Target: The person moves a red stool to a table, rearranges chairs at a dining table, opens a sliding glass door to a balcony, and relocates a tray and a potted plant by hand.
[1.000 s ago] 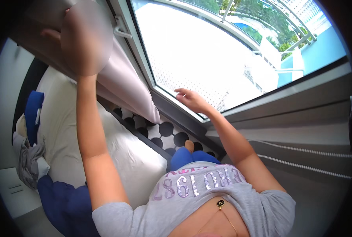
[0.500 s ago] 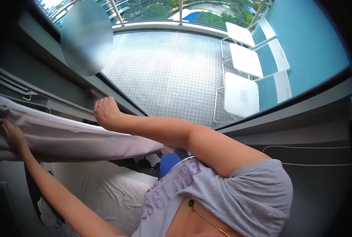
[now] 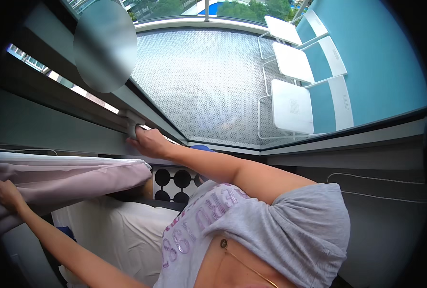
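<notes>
My right hand (image 3: 148,142) has its fingers wrapped round a grey door handle (image 3: 133,124) on the dark frame of a balcony door (image 3: 55,108). A narrow gap along this frame lets daylight and buildings show through. Far to the left, my left hand (image 3: 6,194) is closed on a pinkish curtain (image 3: 74,185) and holds its folds aside. The curtain has a white lining along its upper edge. Some of the left fingertips are hard to see against the fabric.
Beyond the glass lies a balcony with a patterned floor (image 3: 194,81), a railing and several white folding chairs (image 3: 292,105) along a blue wall (image 3: 376,57). A white-sheeted bed (image 3: 122,230) is below me. Bead cords (image 3: 376,195) hang at the right.
My right hand has moved slightly right and down and now grips the handle. A bright gap has appeared along the door frame. The curtain and left hand have shifted left and lower in view.
</notes>
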Available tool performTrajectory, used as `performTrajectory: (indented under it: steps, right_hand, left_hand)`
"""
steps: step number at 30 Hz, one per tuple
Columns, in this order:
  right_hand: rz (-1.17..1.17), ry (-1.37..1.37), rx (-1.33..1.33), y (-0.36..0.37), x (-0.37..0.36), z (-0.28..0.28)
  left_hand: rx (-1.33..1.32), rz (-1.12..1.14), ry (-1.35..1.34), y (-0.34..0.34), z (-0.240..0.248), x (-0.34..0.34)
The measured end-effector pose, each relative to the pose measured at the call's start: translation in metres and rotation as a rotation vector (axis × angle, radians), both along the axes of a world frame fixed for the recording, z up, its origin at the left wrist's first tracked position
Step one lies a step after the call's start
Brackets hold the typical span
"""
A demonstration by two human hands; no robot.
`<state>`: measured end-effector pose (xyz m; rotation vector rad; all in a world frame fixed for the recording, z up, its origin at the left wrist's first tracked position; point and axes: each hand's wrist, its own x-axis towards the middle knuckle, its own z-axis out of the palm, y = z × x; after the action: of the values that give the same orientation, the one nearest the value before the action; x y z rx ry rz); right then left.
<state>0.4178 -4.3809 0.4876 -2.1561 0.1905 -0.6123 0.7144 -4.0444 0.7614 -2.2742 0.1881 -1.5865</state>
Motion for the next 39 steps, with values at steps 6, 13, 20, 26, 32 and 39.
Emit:
performTrajectory:
  steps: [6, 13, 20, 26, 32, 39]
  right_hand:
    - [-0.109, 0.063, -0.057, -0.05, 0.028, 0.017]
    - [-0.354, 0.192, -0.155, -0.172, 0.064, 0.026]
    - [-0.549, 0.311, -0.212, -0.286, 0.094, 0.037]
    - [-0.629, 0.387, -0.187, -0.379, 0.09, 0.053]
    - [-0.698, 0.407, -0.162, -0.462, 0.07, 0.05]
    - [-0.8, 0.732, -0.454, -0.505, 0.065, 0.074]
  left_hand:
    - [0.063, 0.146, -0.018, 0.035, 0.01, 0.002]
    - [-0.073, 0.088, -0.104, -0.053, -0.067, -0.095]
    - [-0.48, 0.455, 0.816, -0.04, -0.361, -0.165]
    - [-0.674, 0.492, 1.78, -0.13, -0.512, -0.249]
    - [-1.042, 0.123, 2.316, -0.257, -0.591, -0.285]
    - [-1.366, -0.094, 2.133, -0.382, -0.618, -0.158]
